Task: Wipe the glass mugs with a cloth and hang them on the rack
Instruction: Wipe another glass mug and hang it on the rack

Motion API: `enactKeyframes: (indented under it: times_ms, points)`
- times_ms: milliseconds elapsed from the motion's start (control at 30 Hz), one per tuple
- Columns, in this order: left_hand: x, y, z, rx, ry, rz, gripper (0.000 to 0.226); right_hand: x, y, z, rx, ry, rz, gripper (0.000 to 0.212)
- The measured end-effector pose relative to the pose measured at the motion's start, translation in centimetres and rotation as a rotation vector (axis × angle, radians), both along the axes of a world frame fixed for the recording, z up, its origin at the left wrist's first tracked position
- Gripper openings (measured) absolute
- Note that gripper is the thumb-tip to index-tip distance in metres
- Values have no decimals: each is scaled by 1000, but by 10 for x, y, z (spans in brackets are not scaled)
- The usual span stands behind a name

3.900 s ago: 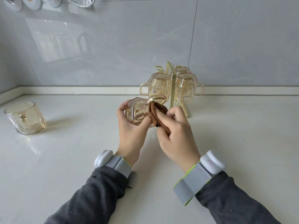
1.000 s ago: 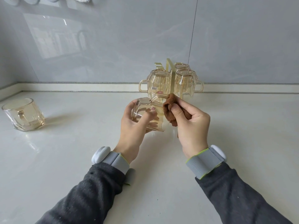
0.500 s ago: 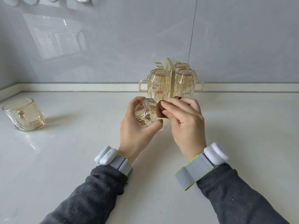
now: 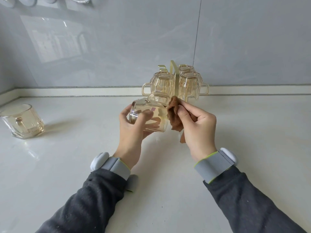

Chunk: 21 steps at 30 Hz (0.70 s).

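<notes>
My left hand (image 4: 130, 130) grips an amber glass mug (image 4: 151, 115) lying on its side above the counter, base to the left, handle up, rim to the right. At the mug's rim a bunched brown cloth (image 4: 174, 115) is pinched in my right hand (image 4: 196, 126). Just behind stands a gold rack (image 4: 174, 76) with three amber mugs hung upside down: one on its left (image 4: 162, 84), two on its right (image 4: 189, 86). A bare gold hook (image 4: 162, 68) shows at the rack's upper left. Another amber mug (image 4: 21, 121) stands upright on the counter at far left.
The white counter (image 4: 75, 157) meets a grey tiled wall (image 4: 117, 47) along a low ledge behind the rack. Round white objects (image 4: 30, 0) hang at the top left edge of view. Both wrists wear grey bands with white devices.
The mug has turned in my left hand so its handle points up again. My right hand has pulled the cloth out from the mug's mouth to its rim.
</notes>
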<state>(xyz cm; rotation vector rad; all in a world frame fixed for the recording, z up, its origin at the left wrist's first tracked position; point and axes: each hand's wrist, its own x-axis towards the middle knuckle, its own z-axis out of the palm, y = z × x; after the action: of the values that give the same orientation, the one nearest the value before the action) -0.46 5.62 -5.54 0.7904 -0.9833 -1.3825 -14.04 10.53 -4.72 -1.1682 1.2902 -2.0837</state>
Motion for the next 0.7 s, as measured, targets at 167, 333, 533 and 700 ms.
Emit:
enactKeyframes:
  times_ms: [167, 333, 533, 700]
  points:
    - [0, -2, 2, 59, 121, -84, 63, -5, -1, 2, -16, -127, -64, 23]
    - [0, -2, -2, 17, 42, -134, 66, -6, -7, -5, -62, 133, -158, 24]
    - [-2, -5, -6, -9, -14, -116, 48, -4, -9, -14, -137, 592, -359, 22]
    - [1, -8, -5, 19, 27, -36, 47, -1, -10, -17, -214, 796, -410, 19]
